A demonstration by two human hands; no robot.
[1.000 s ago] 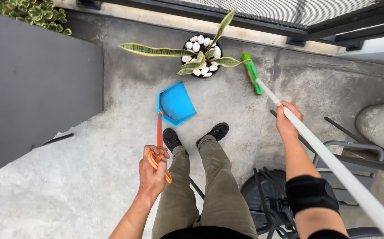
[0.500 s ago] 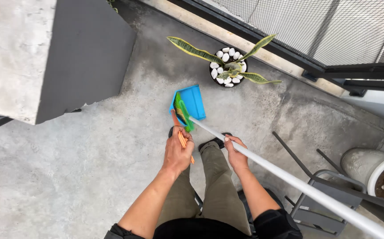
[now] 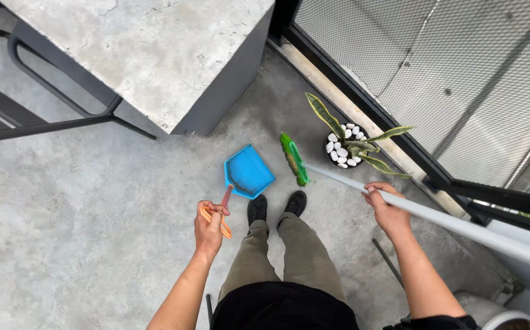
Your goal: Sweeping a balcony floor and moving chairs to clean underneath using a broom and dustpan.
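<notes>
Gripping the blue dustpan (image 3: 249, 172) just ahead by its orange handle, left hand (image 3: 210, 229); right hand (image 3: 387, 211) wrapped around the broom (image 3: 363, 186) pole.

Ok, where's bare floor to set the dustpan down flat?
Bare concrete lies left of the left hand, below the stone block and chair legs. It is crowded ahead: dustpan, broom head, potted plant, shoes.

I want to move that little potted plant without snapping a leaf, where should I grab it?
Grip the pot by its dark rim on the side facing the broom head, coming in low with the hand. The long leaves splay upward and toward the mesh fence, and loose white pebbles fill the top.
</notes>
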